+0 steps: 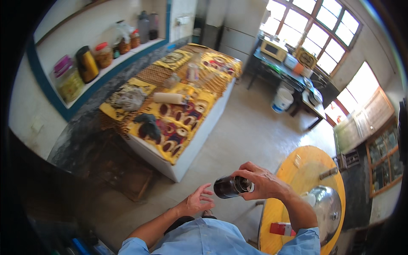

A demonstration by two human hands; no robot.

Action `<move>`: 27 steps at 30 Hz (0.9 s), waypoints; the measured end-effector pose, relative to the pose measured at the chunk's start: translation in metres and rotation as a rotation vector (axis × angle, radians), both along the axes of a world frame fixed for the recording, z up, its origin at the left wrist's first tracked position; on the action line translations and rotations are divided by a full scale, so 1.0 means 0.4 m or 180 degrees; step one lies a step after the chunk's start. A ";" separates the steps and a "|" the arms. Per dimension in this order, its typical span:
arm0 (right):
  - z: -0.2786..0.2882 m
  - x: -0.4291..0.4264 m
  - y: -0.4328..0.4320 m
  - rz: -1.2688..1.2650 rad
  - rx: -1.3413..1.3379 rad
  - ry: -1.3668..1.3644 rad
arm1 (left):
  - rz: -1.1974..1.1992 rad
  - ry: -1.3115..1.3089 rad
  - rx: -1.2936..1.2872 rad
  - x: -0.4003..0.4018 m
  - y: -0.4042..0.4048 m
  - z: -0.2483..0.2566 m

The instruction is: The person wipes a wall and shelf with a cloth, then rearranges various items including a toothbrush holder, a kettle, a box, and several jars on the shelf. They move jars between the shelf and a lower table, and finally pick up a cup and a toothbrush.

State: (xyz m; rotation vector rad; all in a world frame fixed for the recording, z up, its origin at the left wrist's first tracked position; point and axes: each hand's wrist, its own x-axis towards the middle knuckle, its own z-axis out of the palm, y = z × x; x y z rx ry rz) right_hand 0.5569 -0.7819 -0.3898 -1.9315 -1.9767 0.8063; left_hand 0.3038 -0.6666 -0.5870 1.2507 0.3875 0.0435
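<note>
My right hand (263, 181) grips a dark cylindrical jar (227, 187) by one end. The jar is held in the air, tipped almost onto its side, with its other end towards my left hand (198, 201). That left hand is apart from the jar, its fingers spread and nothing in them. Whether the jar has a lid on is hard to tell, as my right fingers cover part of that end.
A round wooden table (275, 208) at my right bears a shiny metal dome (328, 207), a red-and-white box (282, 229) and a small cylinder (328, 173). Ahead-left, a white chest (197, 140) carries patterned cloths. Jars (103, 55) line a wall niche. A bucket (282, 100) stands farther off.
</note>
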 end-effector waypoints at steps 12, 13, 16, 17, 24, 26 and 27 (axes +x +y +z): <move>0.206 -0.422 0.479 0.2073 0.0513 -0.0134 | 0.1100 -0.1714 -0.1087 -0.354 0.262 0.173; 0.208 -0.442 0.511 0.2078 0.0663 0.0034 | 0.1225 -0.1769 -0.0989 -0.377 0.281 0.178; 0.185 -0.490 0.616 0.2096 0.1089 0.0428 | 0.1649 -0.1960 -0.0830 -0.441 0.328 0.227; 0.164 -0.502 0.651 0.2031 0.1194 0.0665 | 0.1883 -0.2052 -0.0601 -0.449 0.352 0.236; -0.024 -0.603 0.804 0.1081 0.1143 0.2401 | 0.3030 -0.2262 0.0327 -0.472 0.494 0.264; -0.055 -0.672 0.844 0.1100 0.0903 0.3230 | 0.3348 -0.2135 0.0416 -0.487 0.509 0.284; -0.064 -0.698 0.865 0.1070 0.0761 0.3633 | 0.3435 -0.2107 0.0405 -0.495 0.523 0.283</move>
